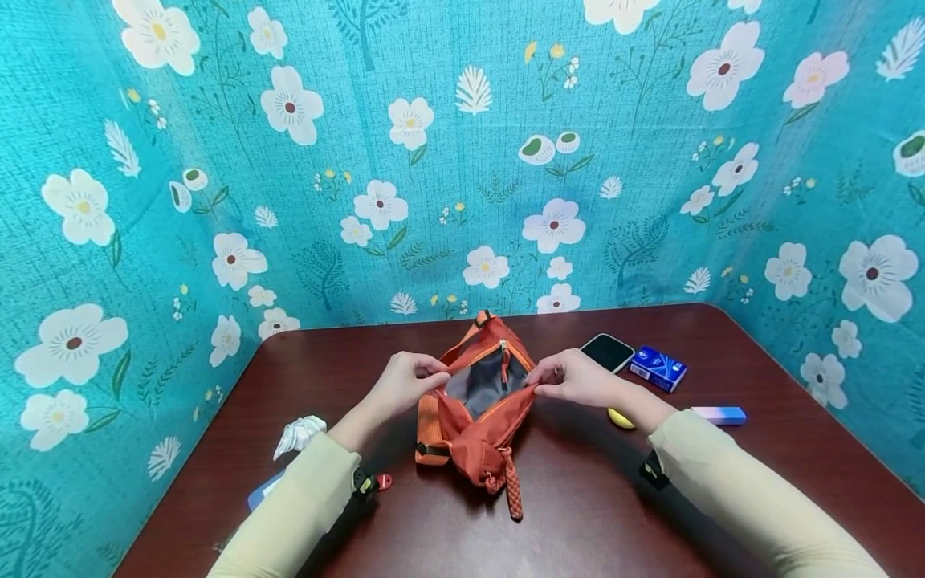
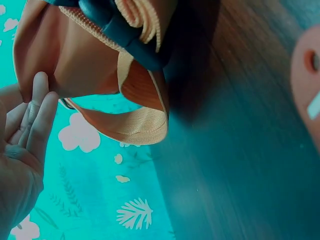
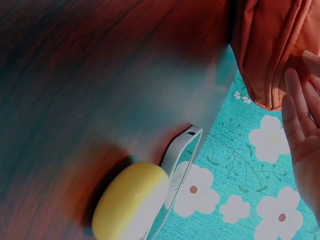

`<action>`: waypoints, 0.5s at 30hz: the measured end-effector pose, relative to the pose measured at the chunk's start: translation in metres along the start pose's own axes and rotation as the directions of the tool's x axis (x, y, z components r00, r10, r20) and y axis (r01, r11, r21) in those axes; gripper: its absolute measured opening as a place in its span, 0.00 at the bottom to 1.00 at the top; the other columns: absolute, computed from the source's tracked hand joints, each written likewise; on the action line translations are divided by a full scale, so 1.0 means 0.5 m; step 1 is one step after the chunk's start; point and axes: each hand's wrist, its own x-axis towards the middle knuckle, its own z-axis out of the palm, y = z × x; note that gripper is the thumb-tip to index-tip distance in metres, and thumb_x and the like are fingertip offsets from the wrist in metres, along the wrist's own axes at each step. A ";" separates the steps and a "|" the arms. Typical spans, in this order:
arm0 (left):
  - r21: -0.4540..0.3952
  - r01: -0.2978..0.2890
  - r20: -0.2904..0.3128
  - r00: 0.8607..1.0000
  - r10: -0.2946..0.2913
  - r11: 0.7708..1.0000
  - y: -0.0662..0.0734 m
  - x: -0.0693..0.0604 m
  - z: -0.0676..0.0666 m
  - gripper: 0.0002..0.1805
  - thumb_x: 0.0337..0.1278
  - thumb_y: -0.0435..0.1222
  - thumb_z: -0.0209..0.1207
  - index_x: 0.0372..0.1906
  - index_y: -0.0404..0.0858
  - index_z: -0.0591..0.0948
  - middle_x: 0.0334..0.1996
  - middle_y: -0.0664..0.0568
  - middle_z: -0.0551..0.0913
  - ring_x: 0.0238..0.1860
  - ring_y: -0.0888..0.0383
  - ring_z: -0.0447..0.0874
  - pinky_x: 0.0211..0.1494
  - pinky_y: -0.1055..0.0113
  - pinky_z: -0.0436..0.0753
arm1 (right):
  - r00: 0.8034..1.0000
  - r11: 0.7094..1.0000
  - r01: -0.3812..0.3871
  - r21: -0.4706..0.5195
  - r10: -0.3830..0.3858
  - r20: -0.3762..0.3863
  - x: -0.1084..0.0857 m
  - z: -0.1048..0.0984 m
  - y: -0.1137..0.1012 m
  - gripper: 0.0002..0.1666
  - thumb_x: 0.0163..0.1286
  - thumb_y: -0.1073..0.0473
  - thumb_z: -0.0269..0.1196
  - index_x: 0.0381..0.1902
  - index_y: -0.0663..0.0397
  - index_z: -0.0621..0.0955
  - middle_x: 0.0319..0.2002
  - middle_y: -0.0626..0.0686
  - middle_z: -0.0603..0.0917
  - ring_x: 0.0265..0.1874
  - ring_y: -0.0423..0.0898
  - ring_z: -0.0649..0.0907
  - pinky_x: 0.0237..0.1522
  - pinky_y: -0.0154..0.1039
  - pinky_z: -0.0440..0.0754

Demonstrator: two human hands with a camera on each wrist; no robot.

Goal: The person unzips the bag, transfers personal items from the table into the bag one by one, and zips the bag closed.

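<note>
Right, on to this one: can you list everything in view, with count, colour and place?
Table: 1, dark reddish brown, under everything
Flowered cloth: at least 1, teal, behind the table
Bag: 1, orange-red and grey, mid-table, open
Phone: 1, dark screen, back right
Packet: 1, blue, beside the phone
Slim box: 1, pale to blue, right
Rounded object: 1, yellow, right, partly hidden
Crumpled bundle: 1, white, left
Flat object: 1, blue, left, mostly hidden
Tag: 1, red, front left
Sleeves: 2, cream, on both arms
Left hand: 1, bare, pinching the bag's left edge
Right hand: 1, bare, pinching its right edge
</note>
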 end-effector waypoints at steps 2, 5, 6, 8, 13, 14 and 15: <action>-0.011 -0.008 0.005 1.000 0.008 1.000 0.000 0.000 0.003 0.04 0.56 0.32 0.67 0.36 0.35 0.87 0.25 0.53 0.85 0.26 0.60 0.84 0.34 0.67 0.84 | 1.000 1.000 0.006 -0.019 -0.007 -0.013 -0.001 0.000 -0.001 0.07 0.63 0.59 0.69 0.40 0.47 0.87 0.37 0.41 0.86 0.26 0.38 0.78 0.29 0.34 0.78; -0.012 -0.016 0.006 1.000 0.016 1.000 -0.002 0.002 0.006 0.04 0.56 0.32 0.67 0.36 0.35 0.87 0.25 0.53 0.85 0.26 0.61 0.83 0.33 0.68 0.83 | 0.999 1.000 0.012 -0.028 -0.013 -0.036 -0.006 -0.005 -0.002 0.09 0.63 0.61 0.69 0.42 0.49 0.87 0.39 0.43 0.86 0.26 0.39 0.77 0.26 0.34 0.76; -0.008 -0.016 0.006 1.000 0.016 1.000 -0.002 0.002 0.007 0.04 0.56 0.32 0.67 0.36 0.35 0.87 0.25 0.53 0.85 0.26 0.61 0.83 0.33 0.68 0.83 | 0.999 0.999 0.017 -0.035 -0.018 -0.044 -0.008 -0.008 -0.002 0.10 0.63 0.61 0.69 0.43 0.49 0.87 0.39 0.44 0.86 0.25 0.39 0.77 0.26 0.34 0.75; -0.007 -0.013 0.004 1.000 0.013 1.000 0.000 0.002 0.008 0.04 0.56 0.32 0.67 0.36 0.35 0.87 0.26 0.54 0.85 0.27 0.61 0.83 0.33 0.68 0.83 | 0.998 0.999 0.015 -0.038 -0.017 -0.058 -0.015 -0.016 -0.003 0.12 0.63 0.61 0.69 0.45 0.51 0.86 0.40 0.46 0.87 0.26 0.39 0.78 0.25 0.34 0.75; -0.033 0.006 0.007 1.000 -0.005 0.999 0.007 0.002 0.006 0.05 0.56 0.32 0.67 0.37 0.35 0.87 0.26 0.52 0.85 0.27 0.60 0.84 0.35 0.67 0.83 | 0.996 0.998 -0.068 -0.018 0.066 -0.063 -0.042 -0.043 -0.006 0.16 0.63 0.58 0.69 0.50 0.49 0.85 0.36 0.48 0.86 0.23 0.41 0.79 0.23 0.36 0.78; -0.033 0.010 0.007 1.000 -0.010 0.999 0.007 0.003 0.006 0.05 0.56 0.32 0.67 0.37 0.35 0.87 0.27 0.52 0.85 0.28 0.60 0.84 0.35 0.67 0.83 | 0.994 0.996 -0.093 -0.007 0.093 -0.059 -0.049 -0.048 -0.006 0.16 0.63 0.58 0.69 0.50 0.49 0.85 0.35 0.47 0.85 0.23 0.42 0.79 0.23 0.36 0.79; -0.034 0.017 0.007 1.000 -0.017 0.999 0.008 0.003 0.006 0.05 0.56 0.33 0.67 0.37 0.35 0.87 0.27 0.52 0.85 0.28 0.60 0.84 0.35 0.67 0.84 | 0.992 0.993 -0.117 0.005 0.117 -0.056 -0.056 -0.053 -0.005 0.17 0.63 0.58 0.69 0.50 0.49 0.84 0.34 0.46 0.84 0.22 0.44 0.79 0.23 0.37 0.79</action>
